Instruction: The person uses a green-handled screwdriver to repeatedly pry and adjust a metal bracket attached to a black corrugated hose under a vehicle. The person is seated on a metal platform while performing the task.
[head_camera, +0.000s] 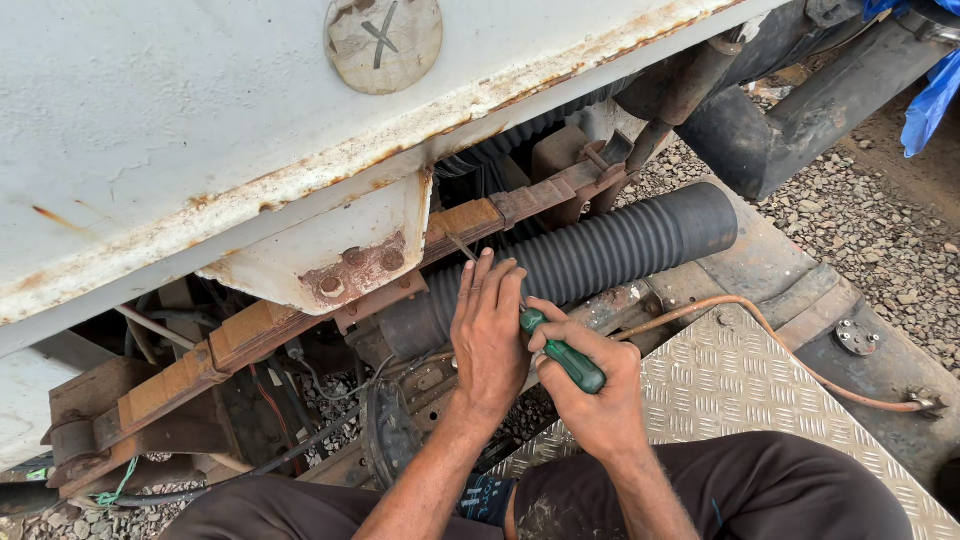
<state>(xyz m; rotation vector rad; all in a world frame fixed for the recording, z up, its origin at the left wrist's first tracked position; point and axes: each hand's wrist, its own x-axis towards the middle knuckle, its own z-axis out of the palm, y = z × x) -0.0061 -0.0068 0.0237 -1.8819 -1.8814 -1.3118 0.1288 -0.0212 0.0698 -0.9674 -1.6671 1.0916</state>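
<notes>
Head view: a green-handled screwdriver (562, 354) sits gripped in the right hand (590, 385), fingers closed round its handle. Its shaft runs under the left hand (488, 335), whose fingers lie flat and open against the black ribbed hose (610, 250), below the rusty white frame (200, 130).

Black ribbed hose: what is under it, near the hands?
Under the hose show a rusty frame rail and an orange cable. The left hand and the right hand, holding a green screwdriver, cover the rest.
</notes>
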